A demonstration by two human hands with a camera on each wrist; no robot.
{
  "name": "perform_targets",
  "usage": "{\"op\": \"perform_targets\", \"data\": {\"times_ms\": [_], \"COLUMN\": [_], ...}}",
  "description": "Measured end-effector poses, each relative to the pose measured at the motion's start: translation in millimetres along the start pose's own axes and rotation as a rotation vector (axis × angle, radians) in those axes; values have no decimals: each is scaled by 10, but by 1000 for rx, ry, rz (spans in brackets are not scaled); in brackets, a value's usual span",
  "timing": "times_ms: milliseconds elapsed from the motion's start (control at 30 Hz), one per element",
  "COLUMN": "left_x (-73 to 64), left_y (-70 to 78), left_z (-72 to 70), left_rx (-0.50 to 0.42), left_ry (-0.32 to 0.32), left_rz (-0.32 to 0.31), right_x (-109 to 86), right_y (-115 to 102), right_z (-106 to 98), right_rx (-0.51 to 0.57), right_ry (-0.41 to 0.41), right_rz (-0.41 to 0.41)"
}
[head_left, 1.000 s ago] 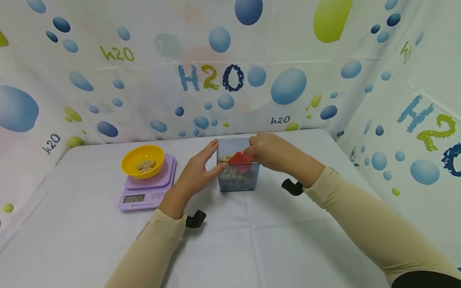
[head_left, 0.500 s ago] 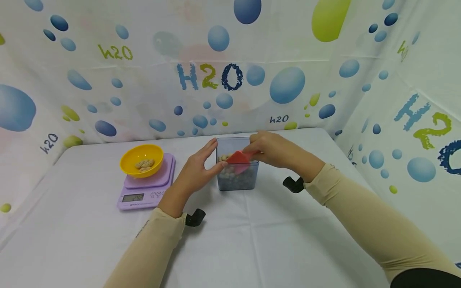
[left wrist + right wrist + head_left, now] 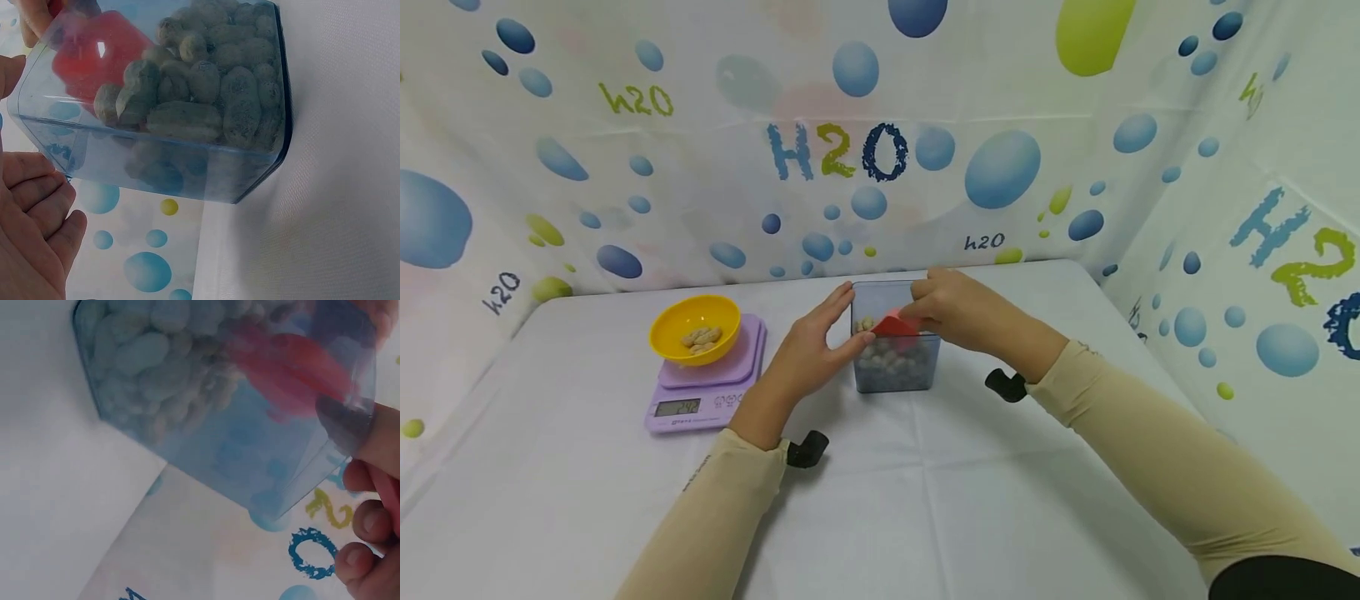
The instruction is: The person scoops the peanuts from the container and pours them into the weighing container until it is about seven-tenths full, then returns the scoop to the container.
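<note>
A clear bluish plastic container point(image 3: 893, 382) stands on the table, partly filled with unshelled peanuts point(image 3: 187, 119). My right hand point(image 3: 958, 312) grips the handle of a red scoop point(image 3: 895, 326) at the container's right rim. The scoop's blade is inside, against the peanuts, and shows through the wall in both wrist views. My left hand point(image 3: 805, 354) rests at the container's left side with its fingers extended. Its thumb reaches to the front rim, while its fingertips touch near the back left corner.
Left of the container, a purple kitchen scale point(image 3: 670, 422) carries a yellow bowl point(image 3: 662, 335) with several peanuts in it. The scale's display is lit. White cloth covers the table point(image 3: 850, 517), and a patterned curtain point(image 3: 715, 167) hangs close behind it.
The red scoop has shifted slightly inside the container, and less of its blade shows through the front wall. My left hand stays at the container's side. The head view has moved slightly.
</note>
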State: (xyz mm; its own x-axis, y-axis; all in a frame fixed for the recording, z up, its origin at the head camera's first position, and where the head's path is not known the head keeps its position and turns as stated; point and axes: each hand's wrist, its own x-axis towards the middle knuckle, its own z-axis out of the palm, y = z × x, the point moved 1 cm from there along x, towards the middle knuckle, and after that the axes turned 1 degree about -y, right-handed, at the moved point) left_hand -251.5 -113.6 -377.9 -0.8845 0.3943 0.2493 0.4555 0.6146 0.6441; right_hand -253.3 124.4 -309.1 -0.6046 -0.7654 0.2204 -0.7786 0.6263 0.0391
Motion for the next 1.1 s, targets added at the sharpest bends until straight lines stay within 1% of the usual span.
{"op": "perform_targets", "data": {"times_ms": [200,333,467,533,667,733,867,1033,1100], "left_x": [5,4,3,1,2,5,13,19,19], "left_y": [6,15,21,21,17,16,14,4,2], "left_z": [6,1,-6,-6,-7,-7,-7,-4,-1], "left_rx": [-3,-3,4,5,6,12,33,42,40], "left_ry": [-7,-6,-6,-8,-8,-8,-4,2,1], "left_rz": [3,4,0,-3,-2,3,16,21,21], "right_x": [0,9,36,52,49,37,22,52,60], "right_y": [20,37,12,6,35,54,51,30,34], "right_z": [-33,-27,11,5,-60,-63,11,64,69], "right_rx": [158,211,200,184,215,238,248,251,271], "right_ry": [-104,-123,-123,-136,-166,-168,-134,-139,-149], "right_rz": [116,185,191,169,143,156,207,225,253]}}
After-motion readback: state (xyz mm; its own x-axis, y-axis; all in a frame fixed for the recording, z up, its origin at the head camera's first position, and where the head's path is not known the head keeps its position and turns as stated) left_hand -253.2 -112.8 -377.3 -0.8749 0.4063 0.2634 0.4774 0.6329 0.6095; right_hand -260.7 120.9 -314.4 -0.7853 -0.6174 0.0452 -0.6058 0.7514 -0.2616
